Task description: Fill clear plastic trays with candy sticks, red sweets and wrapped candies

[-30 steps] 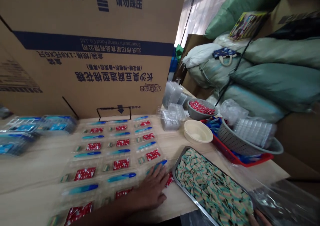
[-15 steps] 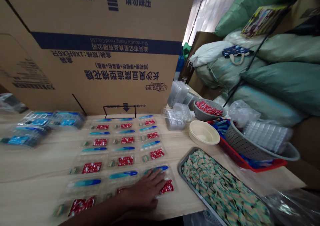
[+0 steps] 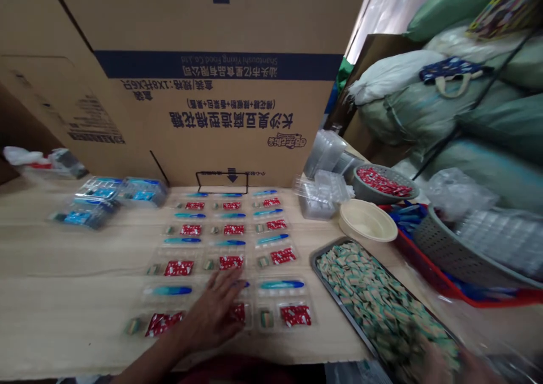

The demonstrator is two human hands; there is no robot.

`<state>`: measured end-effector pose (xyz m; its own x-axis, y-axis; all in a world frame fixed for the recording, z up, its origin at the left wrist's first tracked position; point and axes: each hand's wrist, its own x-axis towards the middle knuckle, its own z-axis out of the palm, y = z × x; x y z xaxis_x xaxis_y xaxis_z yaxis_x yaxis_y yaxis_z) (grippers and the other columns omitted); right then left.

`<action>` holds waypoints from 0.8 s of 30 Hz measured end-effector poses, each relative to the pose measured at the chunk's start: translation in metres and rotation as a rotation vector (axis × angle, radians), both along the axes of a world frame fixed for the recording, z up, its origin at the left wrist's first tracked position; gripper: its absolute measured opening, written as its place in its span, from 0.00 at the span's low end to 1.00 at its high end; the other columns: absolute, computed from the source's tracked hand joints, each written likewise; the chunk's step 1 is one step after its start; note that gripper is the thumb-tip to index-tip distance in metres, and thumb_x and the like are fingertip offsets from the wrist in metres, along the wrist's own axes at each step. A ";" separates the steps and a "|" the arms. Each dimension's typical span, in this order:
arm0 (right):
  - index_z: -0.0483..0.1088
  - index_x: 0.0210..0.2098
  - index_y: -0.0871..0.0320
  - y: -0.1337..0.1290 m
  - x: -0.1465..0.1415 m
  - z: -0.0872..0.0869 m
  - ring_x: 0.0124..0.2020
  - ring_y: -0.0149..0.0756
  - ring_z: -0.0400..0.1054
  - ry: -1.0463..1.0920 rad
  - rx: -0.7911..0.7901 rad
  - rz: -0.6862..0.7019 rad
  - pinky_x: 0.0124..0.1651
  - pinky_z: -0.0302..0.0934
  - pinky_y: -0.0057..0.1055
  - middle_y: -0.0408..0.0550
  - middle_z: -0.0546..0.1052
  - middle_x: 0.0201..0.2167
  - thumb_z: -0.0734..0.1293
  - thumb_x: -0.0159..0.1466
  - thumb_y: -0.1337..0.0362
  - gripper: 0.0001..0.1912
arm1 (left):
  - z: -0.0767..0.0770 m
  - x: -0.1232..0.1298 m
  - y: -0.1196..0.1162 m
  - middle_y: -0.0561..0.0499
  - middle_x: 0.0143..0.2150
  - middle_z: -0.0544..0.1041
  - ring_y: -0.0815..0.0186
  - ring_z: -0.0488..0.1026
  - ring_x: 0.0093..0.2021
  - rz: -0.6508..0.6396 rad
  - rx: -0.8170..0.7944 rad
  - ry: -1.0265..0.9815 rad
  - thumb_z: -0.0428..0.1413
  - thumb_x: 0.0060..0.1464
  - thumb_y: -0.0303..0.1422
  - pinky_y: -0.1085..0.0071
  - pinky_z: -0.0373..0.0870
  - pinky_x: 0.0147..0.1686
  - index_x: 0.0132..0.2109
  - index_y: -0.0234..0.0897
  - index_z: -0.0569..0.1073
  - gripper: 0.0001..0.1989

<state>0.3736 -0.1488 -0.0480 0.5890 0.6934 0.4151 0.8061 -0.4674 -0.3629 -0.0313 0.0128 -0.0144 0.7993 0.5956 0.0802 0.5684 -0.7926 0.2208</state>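
The middle front plastic tray (image 3: pixel 249 316) is being partly covered by the spread-out left hand (image 3: pixel 214 311). Striped pieces (image 3: pixel 373 288) in a metal tray (image 3: pixel 339 307) are being reached by the right hand (image 3: pixel 439 364), grip too blurry to tell.

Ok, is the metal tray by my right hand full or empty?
Full: small striped pieces cover the visible metal tray from edge to edge. Your blurred right hand hides part of the near end.

Wooden table (image 3: pixel 85 316), clear trays (image 3: pixel 275 309), cream bowl (image 3: pixel 367 236), metal tray (image 3: pixel 345 314)
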 end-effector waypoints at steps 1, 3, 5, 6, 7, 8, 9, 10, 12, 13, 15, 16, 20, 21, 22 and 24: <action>0.65 0.52 0.66 0.013 -0.022 0.008 0.46 0.58 0.66 -0.001 0.042 0.030 0.48 0.59 0.58 0.68 0.72 0.42 0.53 0.63 0.50 0.29 | -0.003 -0.009 -0.003 0.41 0.67 0.54 0.51 0.51 0.66 0.005 0.060 0.002 0.51 0.56 0.41 0.45 0.52 0.60 0.67 0.41 0.45 0.36; 0.67 0.49 0.64 0.040 -0.072 0.016 0.47 0.51 0.66 0.038 0.092 0.262 0.51 0.61 0.52 0.64 0.73 0.44 0.53 0.65 0.52 0.25 | -0.012 -0.021 -0.007 0.44 0.66 0.57 0.54 0.56 0.64 -0.009 0.169 0.008 0.50 0.56 0.38 0.50 0.57 0.59 0.67 0.44 0.41 0.37; 0.66 0.52 0.58 0.066 -0.113 0.015 0.56 0.45 0.60 0.073 -0.012 0.465 0.57 0.57 0.48 0.57 0.69 0.53 0.53 0.66 0.57 0.21 | -0.027 -0.023 -0.005 0.49 0.65 0.60 0.56 0.61 0.62 -0.006 0.260 -0.001 0.50 0.54 0.37 0.54 0.60 0.57 0.67 0.48 0.40 0.38; 0.63 0.56 0.56 0.077 -0.128 0.013 0.60 0.43 0.55 0.087 -0.106 0.573 0.60 0.53 0.47 0.54 0.66 0.58 0.55 0.66 0.58 0.21 | -0.035 -0.022 -0.002 0.51 0.63 0.62 0.55 0.63 0.60 -0.011 0.303 -0.024 0.50 0.53 0.37 0.55 0.63 0.55 0.67 0.49 0.40 0.39; 0.60 0.59 0.55 0.084 -0.139 0.011 0.63 0.44 0.51 0.101 -0.189 0.641 0.62 0.50 0.48 0.51 0.62 0.61 0.56 0.66 0.57 0.23 | -0.044 -0.020 0.003 0.52 0.62 0.65 0.54 0.66 0.57 -0.021 0.354 -0.071 0.50 0.51 0.38 0.54 0.66 0.51 0.67 0.50 0.41 0.40; 0.57 0.61 0.54 0.088 -0.147 0.009 0.65 0.44 0.47 0.118 -0.267 0.691 0.64 0.47 0.49 0.49 0.58 0.64 0.58 0.65 0.56 0.25 | -0.053 -0.018 0.007 0.52 0.59 0.68 0.53 0.69 0.54 -0.042 0.396 -0.116 0.50 0.49 0.39 0.53 0.68 0.48 0.67 0.50 0.42 0.40; 0.54 0.62 0.53 0.090 -0.152 0.008 0.66 0.45 0.44 0.135 -0.324 0.721 0.64 0.44 0.50 0.48 0.55 0.65 0.59 0.64 0.55 0.28 | -0.060 -0.017 0.012 0.51 0.57 0.71 0.51 0.71 0.52 -0.071 0.436 -0.160 0.50 0.48 0.39 0.52 0.70 0.44 0.67 0.49 0.43 0.41; 0.51 0.63 0.53 0.088 -0.155 0.008 0.67 0.45 0.42 0.151 -0.359 0.732 0.65 0.41 0.51 0.48 0.52 0.66 0.59 0.64 0.54 0.30 | -0.066 -0.016 0.016 0.50 0.56 0.72 0.50 0.72 0.50 -0.097 0.470 -0.190 0.49 0.47 0.38 0.52 0.71 0.41 0.67 0.47 0.44 0.41; 0.49 0.64 0.53 0.083 -0.157 0.010 0.67 0.44 0.39 0.171 -0.378 0.729 0.66 0.38 0.51 0.47 0.49 0.67 0.58 0.65 0.54 0.30 | -0.073 -0.016 0.022 0.48 0.55 0.73 0.50 0.72 0.50 -0.138 0.503 -0.185 0.49 0.46 0.37 0.52 0.72 0.40 0.67 0.44 0.45 0.41; 0.48 0.65 0.53 0.081 -0.157 0.011 0.67 0.43 0.39 0.170 -0.373 0.724 0.66 0.38 0.50 0.47 0.49 0.67 0.58 0.65 0.55 0.30 | -0.074 -0.017 0.024 0.47 0.55 0.73 0.51 0.72 0.50 -0.144 0.512 -0.175 0.48 0.47 0.37 0.53 0.72 0.40 0.67 0.44 0.44 0.40; 0.49 0.64 0.53 0.078 -0.156 0.010 0.67 0.42 0.40 0.148 -0.363 0.711 0.66 0.39 0.50 0.46 0.49 0.67 0.57 0.65 0.56 0.29 | -0.074 -0.020 0.026 0.47 0.56 0.72 0.53 0.72 0.51 -0.141 0.511 -0.170 0.48 0.50 0.37 0.56 0.72 0.41 0.67 0.44 0.44 0.39; 0.49 0.64 0.53 0.078 -0.156 0.008 0.67 0.43 0.40 0.132 -0.367 0.710 0.66 0.39 0.50 0.47 0.49 0.67 0.58 0.65 0.56 0.29 | -0.073 -0.020 0.026 0.47 0.56 0.72 0.54 0.71 0.51 -0.142 0.500 -0.176 0.48 0.50 0.38 0.56 0.71 0.42 0.67 0.45 0.44 0.38; 0.51 0.64 0.53 0.082 -0.156 -0.003 0.66 0.44 0.43 0.084 -0.409 0.681 0.65 0.42 0.49 0.47 0.51 0.66 0.57 0.65 0.57 0.28 | -0.062 -0.019 0.018 0.47 0.59 0.68 0.51 0.69 0.54 -0.125 0.404 -0.176 0.50 0.50 0.39 0.53 0.69 0.46 0.68 0.44 0.43 0.40; 0.52 0.63 0.53 0.082 -0.156 -0.005 0.66 0.44 0.43 0.075 -0.424 0.671 0.65 0.43 0.49 0.47 0.51 0.66 0.57 0.65 0.57 0.27 | -0.058 -0.018 0.013 0.47 0.61 0.66 0.50 0.67 0.56 -0.104 0.359 -0.155 0.51 0.50 0.38 0.52 0.68 0.48 0.68 0.45 0.42 0.41; 0.54 0.63 0.53 0.083 -0.157 -0.007 0.66 0.45 0.44 0.065 -0.435 0.658 0.64 0.44 0.49 0.47 0.52 0.66 0.57 0.65 0.57 0.27 | -0.053 -0.017 0.009 0.47 0.63 0.64 0.50 0.66 0.58 -0.082 0.308 -0.127 0.51 0.50 0.37 0.50 0.66 0.51 0.68 0.46 0.40 0.42; 0.56 0.62 0.55 0.083 -0.158 -0.008 0.65 0.48 0.47 0.040 -0.446 0.641 0.63 0.45 0.51 0.49 0.55 0.65 0.57 0.65 0.57 0.26 | -0.043 -0.014 0.001 0.45 0.65 0.59 0.51 0.60 0.61 -0.029 0.189 -0.044 0.52 0.51 0.35 0.49 0.60 0.56 0.68 0.46 0.37 0.43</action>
